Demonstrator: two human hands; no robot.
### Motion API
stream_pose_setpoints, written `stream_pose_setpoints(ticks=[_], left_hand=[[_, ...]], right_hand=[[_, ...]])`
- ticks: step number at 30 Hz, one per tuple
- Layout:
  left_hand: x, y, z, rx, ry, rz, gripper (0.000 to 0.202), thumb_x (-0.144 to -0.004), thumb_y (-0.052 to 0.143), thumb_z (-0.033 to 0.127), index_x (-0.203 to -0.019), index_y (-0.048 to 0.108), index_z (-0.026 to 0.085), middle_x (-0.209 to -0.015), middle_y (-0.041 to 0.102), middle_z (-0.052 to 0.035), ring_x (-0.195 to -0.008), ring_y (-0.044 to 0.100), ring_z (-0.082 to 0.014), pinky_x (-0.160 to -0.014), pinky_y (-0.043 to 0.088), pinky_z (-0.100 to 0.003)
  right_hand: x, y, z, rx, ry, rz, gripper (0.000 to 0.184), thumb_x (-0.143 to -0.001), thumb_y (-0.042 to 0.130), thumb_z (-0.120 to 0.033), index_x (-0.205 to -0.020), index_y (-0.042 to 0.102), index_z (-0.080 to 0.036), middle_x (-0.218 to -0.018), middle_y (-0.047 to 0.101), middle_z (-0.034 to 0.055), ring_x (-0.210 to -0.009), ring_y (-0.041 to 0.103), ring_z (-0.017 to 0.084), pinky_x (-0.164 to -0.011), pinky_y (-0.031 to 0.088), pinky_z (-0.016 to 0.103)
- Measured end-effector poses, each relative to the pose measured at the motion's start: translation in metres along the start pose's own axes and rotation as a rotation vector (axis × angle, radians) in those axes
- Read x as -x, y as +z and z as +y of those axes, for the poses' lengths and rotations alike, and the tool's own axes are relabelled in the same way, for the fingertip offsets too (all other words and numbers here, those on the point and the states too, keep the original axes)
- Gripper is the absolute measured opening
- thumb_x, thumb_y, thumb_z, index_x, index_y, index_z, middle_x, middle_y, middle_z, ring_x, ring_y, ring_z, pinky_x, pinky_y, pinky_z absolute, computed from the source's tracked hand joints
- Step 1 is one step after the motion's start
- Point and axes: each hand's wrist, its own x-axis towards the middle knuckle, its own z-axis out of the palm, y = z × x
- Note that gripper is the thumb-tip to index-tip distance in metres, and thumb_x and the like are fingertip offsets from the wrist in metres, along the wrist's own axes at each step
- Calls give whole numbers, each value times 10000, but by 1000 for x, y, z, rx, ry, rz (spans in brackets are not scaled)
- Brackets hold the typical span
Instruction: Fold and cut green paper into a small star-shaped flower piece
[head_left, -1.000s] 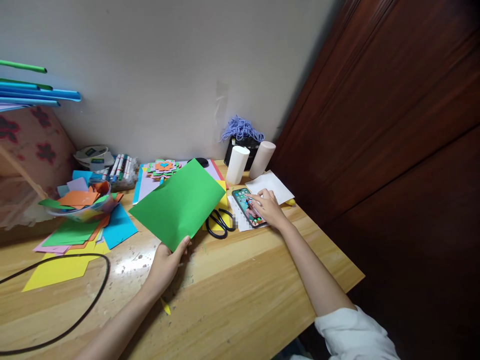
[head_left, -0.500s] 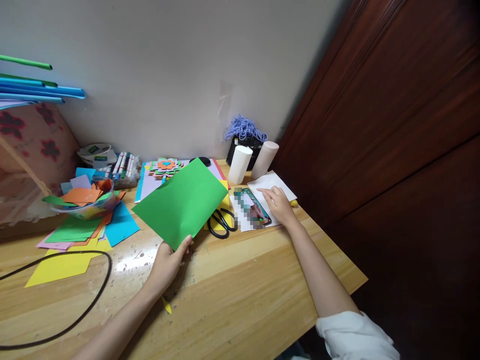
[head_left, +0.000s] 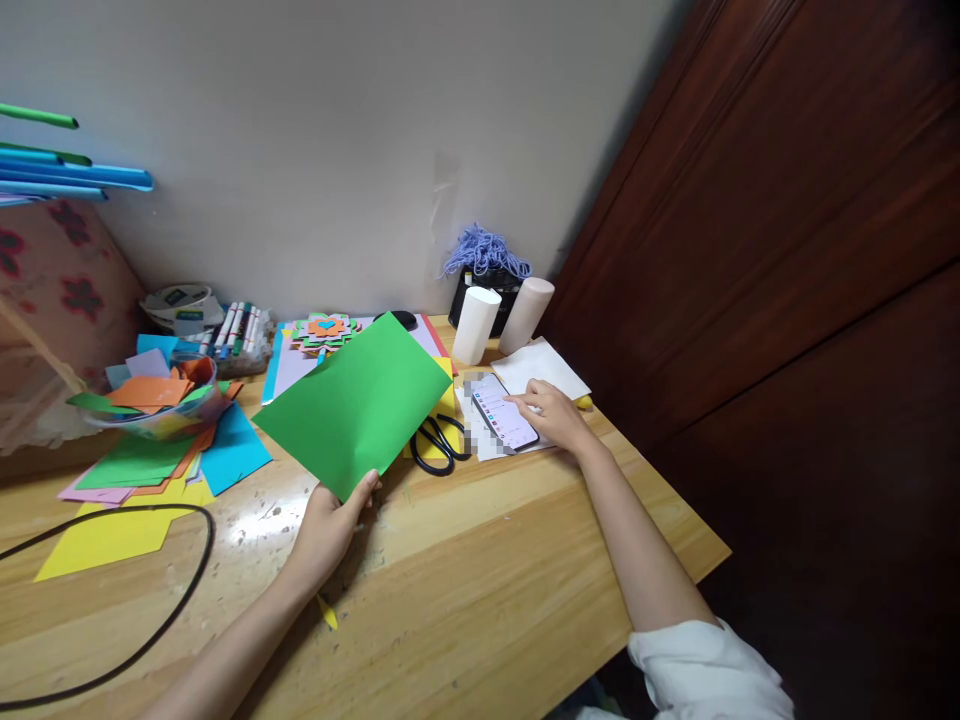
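Between the thumb and fingers of my left hand [head_left: 341, 520], a sheet of green paper [head_left: 360, 405] is gripped by its near corner and held above the table. My right hand [head_left: 555, 415] reaches over a smartphone [head_left: 506, 412], index finger stretched out at its lit screen and the other fingers partly bent; it holds nothing. Whether the fingertip touches the glass I cannot tell. The phone lies on white paper. Just left of it are scissors [head_left: 439, 445] with black handles, resting on yellow paper [head_left: 448, 402]; their blades are hidden.
Two white rolls [head_left: 477, 326] stand behind the phone, near purple yarn [head_left: 484, 252] on a black box. A layered paper flower [head_left: 326, 328] lies at the back. To the left are markers [head_left: 238, 330], a bowl of paper scraps [head_left: 180, 425] and a black cable [head_left: 206, 560].
The phone screen has switched from a dark coloured picture to a white page with icons. My right hand has shifted slightly lower over it. My left hand still holds the green paper.
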Motion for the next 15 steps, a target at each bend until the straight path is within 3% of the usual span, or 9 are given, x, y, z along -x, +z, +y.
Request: stream_pose_setpoints(ticks=[9,15], left_hand=[[0,1,1,2,7,16,416,-696,548,546,-625,597,139,-568,606,-43,-537,535,-157,-524,411,-250],[1,0,6,3,-14,14,426,-673,552,560,-626,600,139,-541,592,-39,-508,517,-156,-495,405,-253]], right_hand=[[1,-1,1,16,-6,-26,279,-865,435,-253,-966,695,-260,-687,452,21,-677,453,156,-605,365,266],[2,-6,1,-7,-45,-44,232,-818,497,-221,-844,725,-251,-658,438,10,-660,449,146,-601,357,260]])
